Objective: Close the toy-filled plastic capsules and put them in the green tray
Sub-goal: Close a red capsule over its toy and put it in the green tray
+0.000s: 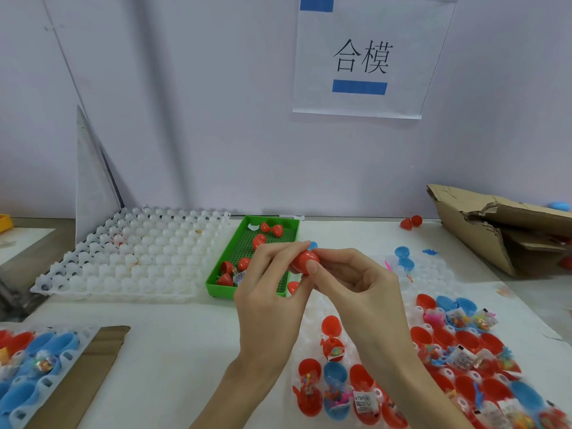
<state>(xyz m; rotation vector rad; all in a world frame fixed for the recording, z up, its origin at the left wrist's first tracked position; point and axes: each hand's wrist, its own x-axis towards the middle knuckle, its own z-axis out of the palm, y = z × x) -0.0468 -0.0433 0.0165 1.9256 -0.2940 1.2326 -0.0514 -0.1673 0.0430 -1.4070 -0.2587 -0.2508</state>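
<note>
On the white table (173, 342), largest things first:

Wall: a paper sign (368, 57) with two printed characters and blue tape is hanging above the work area.
White holder tray (123, 258): an egg-crate sheet of rounded bumps is lying at far left, touching the green tray's left wall.
Cardboard box (501, 227): it is sitting torn and flattened at far right.
Right-hand rack (427, 360): it is holding open red and blue capsule halves, many with small bagged toys inside.
Left-hand rack (34, 366): it is showing mostly blue halves at the lower left corner, resting on a cardboard sheet (93, 366).
Green tray (216, 280): it is lying just behind my hands, holding several red capsules (259, 241).
Left hand (272, 292): I am curling my fingers round the left side of the red capsule (305, 261), thumb on top.
Right hand (356, 283): I am pinching the capsule's right side, thumb pressing its front.
Red capsule: I am holding it in the air between both hands, over the green tray's near right corner; I cannot tell whether its halves are fully together.
Loose pieces: a blue open capsule (404, 257) is lying right of my hands, and a red one (411, 222) is sitting near the wall.
</note>
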